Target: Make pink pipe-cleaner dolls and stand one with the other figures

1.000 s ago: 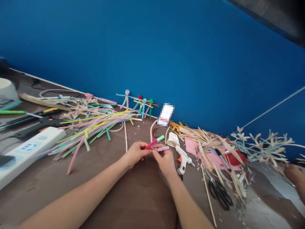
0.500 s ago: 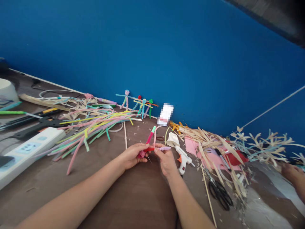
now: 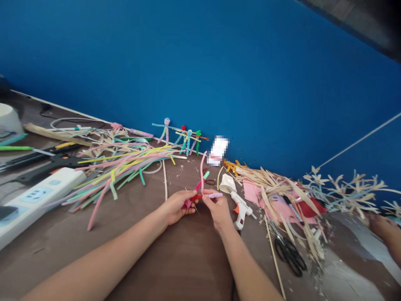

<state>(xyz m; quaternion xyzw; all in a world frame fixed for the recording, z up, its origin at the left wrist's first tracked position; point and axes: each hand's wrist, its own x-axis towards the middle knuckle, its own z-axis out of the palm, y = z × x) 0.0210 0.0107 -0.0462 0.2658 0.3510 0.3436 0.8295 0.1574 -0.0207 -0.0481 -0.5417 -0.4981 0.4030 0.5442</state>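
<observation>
My left hand (image 3: 177, 207) is closed around the magenta body of a small pipe-cleaner figure (image 3: 189, 203). One of its limbs, magenta with a green tip, points up and away; a red limb with a lilac tip (image 3: 216, 195) runs across to the right. My right hand (image 3: 216, 210) pinches a pink pipe cleaner (image 3: 202, 171) against the red limb, and its free length stands up between the hands. A thin wire end sticks out below my left fingers. Finished-looking pipe-cleaner figures (image 3: 188, 144) lean along the blue wall. The figure's middle is partly hidden by my fingers.
Loose coloured pipe cleaners (image 3: 131, 161) and a white power strip (image 3: 46, 198) lie on the left. A white glue gun (image 3: 242, 209), black scissors (image 3: 291, 253), a thin stick (image 3: 274, 255) and dried strips (image 3: 266, 177) are on the right. Another person's hand (image 3: 384, 230) is at the far right.
The pink pipe cleaner now stands taller and straighter instead of bending over at its top. The green-tipped limb has tilted lower and to the right. Both hands keep their hold.
</observation>
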